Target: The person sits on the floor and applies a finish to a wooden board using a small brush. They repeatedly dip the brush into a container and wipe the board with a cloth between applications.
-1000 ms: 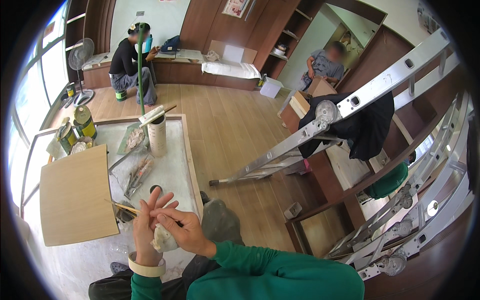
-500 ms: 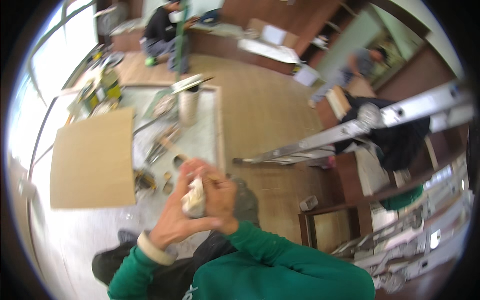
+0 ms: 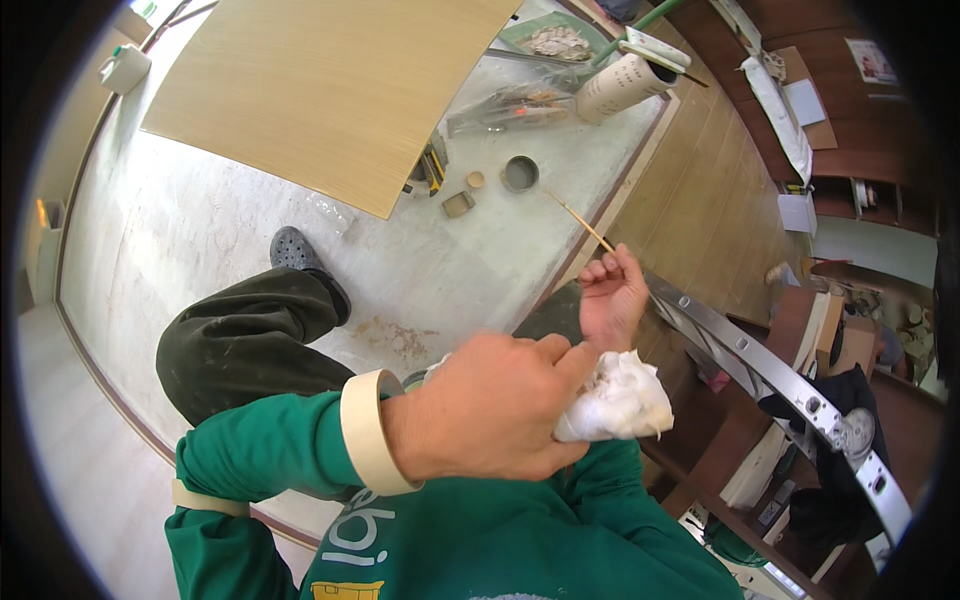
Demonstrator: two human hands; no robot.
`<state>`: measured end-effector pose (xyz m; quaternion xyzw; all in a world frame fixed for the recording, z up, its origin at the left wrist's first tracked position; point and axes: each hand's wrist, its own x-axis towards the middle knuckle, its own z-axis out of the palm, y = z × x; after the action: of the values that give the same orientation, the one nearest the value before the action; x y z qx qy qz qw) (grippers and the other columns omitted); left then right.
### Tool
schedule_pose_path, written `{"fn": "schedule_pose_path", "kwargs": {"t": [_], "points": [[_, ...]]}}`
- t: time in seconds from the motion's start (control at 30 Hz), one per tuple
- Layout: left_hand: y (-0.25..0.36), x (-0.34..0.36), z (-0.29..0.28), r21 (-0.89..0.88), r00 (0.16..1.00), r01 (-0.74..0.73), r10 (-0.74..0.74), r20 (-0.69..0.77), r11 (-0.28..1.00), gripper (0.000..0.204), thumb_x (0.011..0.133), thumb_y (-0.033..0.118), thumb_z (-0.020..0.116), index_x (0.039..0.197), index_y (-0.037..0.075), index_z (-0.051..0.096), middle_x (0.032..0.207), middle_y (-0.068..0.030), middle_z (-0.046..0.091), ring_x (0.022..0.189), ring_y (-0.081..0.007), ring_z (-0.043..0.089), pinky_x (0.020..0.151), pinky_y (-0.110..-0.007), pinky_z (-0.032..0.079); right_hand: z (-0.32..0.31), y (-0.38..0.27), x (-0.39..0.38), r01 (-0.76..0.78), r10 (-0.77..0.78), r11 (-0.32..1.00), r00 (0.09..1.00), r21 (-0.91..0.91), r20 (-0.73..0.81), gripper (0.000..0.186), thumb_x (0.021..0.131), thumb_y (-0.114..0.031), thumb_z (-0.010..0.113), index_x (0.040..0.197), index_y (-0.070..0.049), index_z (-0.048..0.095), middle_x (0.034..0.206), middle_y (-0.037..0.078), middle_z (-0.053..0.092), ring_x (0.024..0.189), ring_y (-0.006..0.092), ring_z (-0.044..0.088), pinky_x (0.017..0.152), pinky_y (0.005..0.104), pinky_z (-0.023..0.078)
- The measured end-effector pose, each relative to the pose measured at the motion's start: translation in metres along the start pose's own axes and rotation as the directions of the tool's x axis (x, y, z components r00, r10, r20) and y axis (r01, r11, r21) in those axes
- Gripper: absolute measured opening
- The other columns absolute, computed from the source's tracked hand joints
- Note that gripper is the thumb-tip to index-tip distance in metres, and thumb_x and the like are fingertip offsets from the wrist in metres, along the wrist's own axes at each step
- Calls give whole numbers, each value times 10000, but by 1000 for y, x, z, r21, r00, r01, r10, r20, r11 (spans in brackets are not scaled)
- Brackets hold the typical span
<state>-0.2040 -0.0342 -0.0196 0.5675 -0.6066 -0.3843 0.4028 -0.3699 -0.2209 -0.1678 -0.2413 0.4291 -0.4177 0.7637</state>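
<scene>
My left hand [image 3: 490, 400] reaches across my chest, closed on a crumpled white rag [image 3: 620, 400] that sticks out past its fingers. Around that wrist sits a cream roll of tape [image 3: 370, 430]. A second cream ring [image 3: 210, 498] circles the green sleeve nearer the elbow. Just beyond the rag, my right hand [image 3: 612, 300] pinches a thin paintbrush [image 3: 583, 222], its tip pointing away to the upper left. Nearest that tip is a small dark round pot [image 3: 519, 174] on the pale board. My left hand partly covers the rag and my right wrist.
A large tan panel [image 3: 330, 80] lies across the board, beside a small square tin [image 3: 458, 204]. Farther right stand a white cylinder [image 3: 622, 88] and a tray with rags [image 3: 555, 42]. An aluminium ladder [image 3: 770, 375] lies close on my right. My clog [image 3: 293, 248] rests left.
The view has swung down and left. My hands, together before, are now apart at the fingers: the left has come across with the rag, the right holds the paintbrush out.
</scene>
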Motion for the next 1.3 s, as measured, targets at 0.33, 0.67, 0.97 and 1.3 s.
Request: {"fn": "schedule_pose_path", "kwargs": {"t": [0.33,0.67,0.97,1.3], "points": [[-18,32,-5,3,993,73,-73,89,997,644,724,305,823,1208,-16,545,834,-120,600,708,-325,649,617,-420,512,-12,108,83,-251,295,772,955,-584,-20,349,962,-148,591,1268,3,664,996,144,745,892,215,728,724,313,562],[-39,43,-6,30,959,197,-199,203,980,677,724,288,836,1235,-25,523,879,-122,595,771,-307,654,694,-402,490,-28,197,141,7,117,605,988,-796,98,279,907,-170,647,1078,19,759,898,98,756,809,166,720,707,260,528],[-42,38,-12,8,979,173,-172,106,985,652,736,288,815,1212,-87,574,903,-137,622,788,-291,637,691,-388,473,-58,183,192,-1,-77,543,996,-840,-51,553,1065,-436,429,855,5,688,780,82,678,750,174,686,674,305,492],[-42,36,-19,86,966,205,-215,145,975,890,554,221,853,1327,-59,513,1039,-142,615,873,-285,628,759,-382,474,-71,182,254,-179,-69,535,965,-826,-254,450,1016,-395,510,965,38,624,847,164,691,483,188,540,448,340,411]]}}
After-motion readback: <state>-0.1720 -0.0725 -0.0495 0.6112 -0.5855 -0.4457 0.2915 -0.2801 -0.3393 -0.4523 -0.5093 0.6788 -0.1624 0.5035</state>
